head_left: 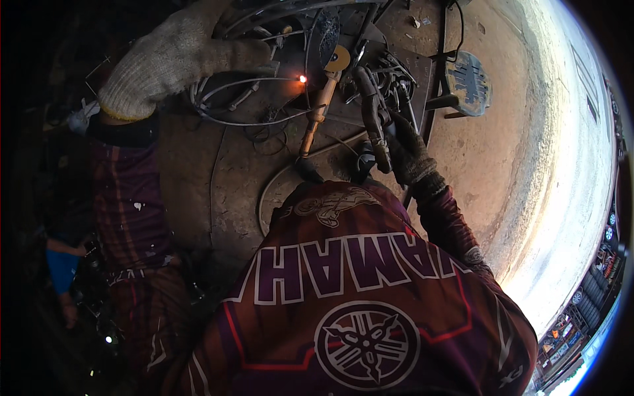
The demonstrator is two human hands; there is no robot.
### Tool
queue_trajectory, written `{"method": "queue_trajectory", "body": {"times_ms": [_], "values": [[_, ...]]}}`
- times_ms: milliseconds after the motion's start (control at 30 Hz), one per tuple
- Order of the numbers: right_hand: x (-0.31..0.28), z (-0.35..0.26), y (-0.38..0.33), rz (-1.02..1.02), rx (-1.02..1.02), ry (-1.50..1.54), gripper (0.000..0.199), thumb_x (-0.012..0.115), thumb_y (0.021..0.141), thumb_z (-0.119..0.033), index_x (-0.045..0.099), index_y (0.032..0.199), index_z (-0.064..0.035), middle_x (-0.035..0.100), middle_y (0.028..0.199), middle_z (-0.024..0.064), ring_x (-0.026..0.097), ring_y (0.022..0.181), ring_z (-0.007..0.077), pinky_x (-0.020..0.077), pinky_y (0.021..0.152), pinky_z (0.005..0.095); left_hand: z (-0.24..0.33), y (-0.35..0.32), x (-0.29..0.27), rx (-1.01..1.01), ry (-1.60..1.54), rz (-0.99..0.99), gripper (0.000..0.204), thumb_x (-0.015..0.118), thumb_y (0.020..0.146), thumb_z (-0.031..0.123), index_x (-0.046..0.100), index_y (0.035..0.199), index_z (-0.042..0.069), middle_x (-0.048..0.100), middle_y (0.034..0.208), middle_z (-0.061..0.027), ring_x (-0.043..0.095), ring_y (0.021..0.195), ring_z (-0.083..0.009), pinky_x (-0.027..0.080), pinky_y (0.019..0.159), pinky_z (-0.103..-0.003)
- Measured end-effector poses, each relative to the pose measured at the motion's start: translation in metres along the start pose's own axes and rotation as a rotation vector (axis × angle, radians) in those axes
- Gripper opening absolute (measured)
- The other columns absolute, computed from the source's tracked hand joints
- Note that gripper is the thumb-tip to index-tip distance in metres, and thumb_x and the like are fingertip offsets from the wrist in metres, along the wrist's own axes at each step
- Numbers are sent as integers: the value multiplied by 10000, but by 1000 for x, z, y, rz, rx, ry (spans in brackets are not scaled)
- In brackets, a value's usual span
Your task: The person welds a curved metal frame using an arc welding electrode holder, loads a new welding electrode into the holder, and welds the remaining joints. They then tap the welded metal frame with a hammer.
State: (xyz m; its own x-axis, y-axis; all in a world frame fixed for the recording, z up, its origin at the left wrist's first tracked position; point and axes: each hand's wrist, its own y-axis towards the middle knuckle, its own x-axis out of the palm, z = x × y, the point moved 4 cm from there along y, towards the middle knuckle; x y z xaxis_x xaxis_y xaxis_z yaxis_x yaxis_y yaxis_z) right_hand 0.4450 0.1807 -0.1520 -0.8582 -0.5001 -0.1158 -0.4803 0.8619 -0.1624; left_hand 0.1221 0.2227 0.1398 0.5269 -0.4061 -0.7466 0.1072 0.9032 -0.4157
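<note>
My left hand (pixel 165 66), in a pale knitted glove, is raised at the upper left. Its thumb stretches to the right, apart from the fingers, which run partly past the top edge; I see nothing held in it. In a dark, dirty glove, my right hand (pixel 411 148) is wrapped around a long worn metal tool that looks like locking pliers (pixel 373 112). Between the hands, a small spot glows orange (pixel 302 78) among thin bent metal rods (pixel 244 82). An angle grinder (pixel 319 109) with an orange body and yellowish disc (pixel 338 59) lies close to that spot.
Metal pieces (pixel 399 79) and cables clutter the dark worktable (pixel 419 66). A worn blue stool (pixel 467 82) stands to its right. A hose (pixel 264 191) curves over the floor below. Another person's arm with a blue sleeve (pixel 61 267) shows at the far left.
</note>
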Motion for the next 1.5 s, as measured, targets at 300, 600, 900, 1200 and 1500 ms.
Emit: {"method": "queue_trajectory", "body": {"times_ms": [300,600,900,1200,1500], "values": [[8,-11,2,-60,-30,124,562,598,993,-198,390,1478,-5,530,1417,153,508,1302,224,407,1080,350,3,-16,6,107,138,196,911,852,781,370,366,1474,34,530,1393,-209,538,1282,-312,457,1080,-442],[25,-38,7,-160,-74,103,584,571,1016,-222,327,1510,-27,454,1481,148,428,1374,229,332,1144,367,4,-8,14,217,277,249,900,829,788,434,398,1459,17,535,1381,-227,540,1280,-337,462,1073,-453],[27,-31,18,-178,-12,-17,535,591,966,-102,400,1454,1,488,1433,160,470,1333,265,376,1108,378,18,-12,16,52,331,232,897,812,792,469,420,1447,-2,537,1371,-248,543,1273,-368,473,1059,-463],[28,-32,12,-222,-549,-701,596,686,894,-157,457,1430,-34,569,1324,165,522,1284,322,439,1064,409,39,-32,10,20,288,198,891,805,798,488,432,1451,10,534,1375,-247,553,1261,-375,480,1055,-455],[21,-28,13,-280,309,362,578,711,887,-98,465,1408,-57,655,1209,122,672,1065,233,564,905,352,-15,0,12,272,-32,182,615,724,882,340,527,1399,72,613,1297,-135,652,1130,-247,544,938,-399]]}}
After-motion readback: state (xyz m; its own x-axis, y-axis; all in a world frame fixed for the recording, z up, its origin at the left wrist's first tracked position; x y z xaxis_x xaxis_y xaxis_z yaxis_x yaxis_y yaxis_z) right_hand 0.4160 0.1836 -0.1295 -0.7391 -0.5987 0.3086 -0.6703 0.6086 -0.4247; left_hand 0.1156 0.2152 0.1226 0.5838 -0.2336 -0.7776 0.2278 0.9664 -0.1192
